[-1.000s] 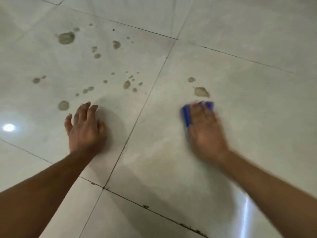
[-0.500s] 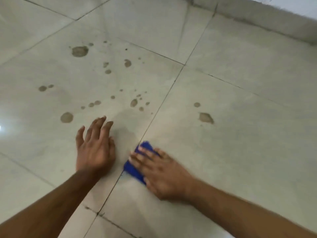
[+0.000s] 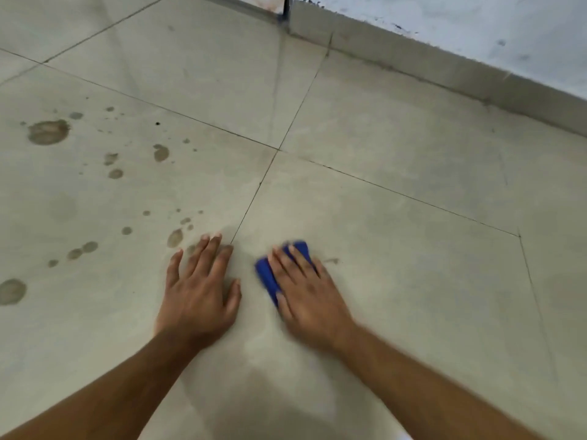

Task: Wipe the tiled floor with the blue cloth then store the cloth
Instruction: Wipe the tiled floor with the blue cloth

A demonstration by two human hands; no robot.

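Right hand flat on the blue cloth, palm down, fingers spread, pressing it onto the tiled floor; not clenched around it, slightly blurred. Cloth folded small, showing only beside the thumb and past the fingertips, on the tile just right of the grout line. Left hand released, holding nothing, flat on the floor just beside the cloth but apart from it, fingertips close to the grout line. Brown stains scattered on the tile to the left, some near the left fingertips. One thin brown smear just right of the cloth. Baseboard and wall at top right.
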